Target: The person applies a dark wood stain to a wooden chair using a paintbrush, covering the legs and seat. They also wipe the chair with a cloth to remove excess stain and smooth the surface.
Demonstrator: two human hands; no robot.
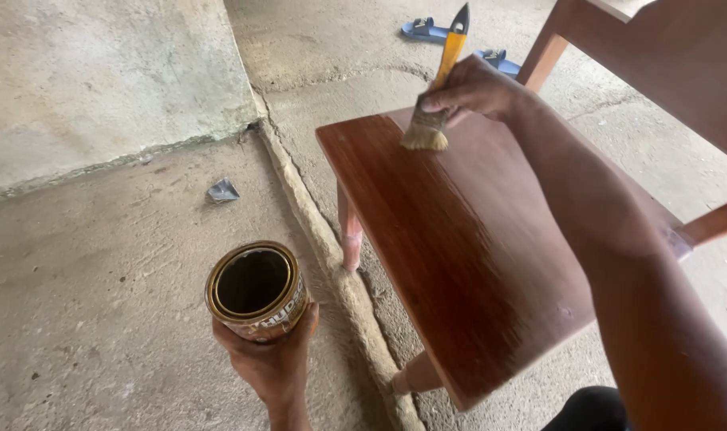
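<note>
My right hand (pixel 477 86) grips a paintbrush (pixel 437 89) with a yellow handle and black tip. Its pale bristles press on the far end of a wooden chair seat (pixel 459 263), which shines reddish brown and wet. My left hand (pixel 272 361) holds an open round metal can (pixel 256 290) from below, out over the concrete floor to the left of the chair. The inside of the can looks dark.
The chair's back and arm (pixel 667 64) rise at the right. A raised concrete ridge (pixel 331 255) runs along the floor beside the chair legs. A concrete wall (pixel 100 72) stands at the left, a scrap of foil (pixel 221 191) lies near it, and blue sandals (pixel 427 30) lie beyond.
</note>
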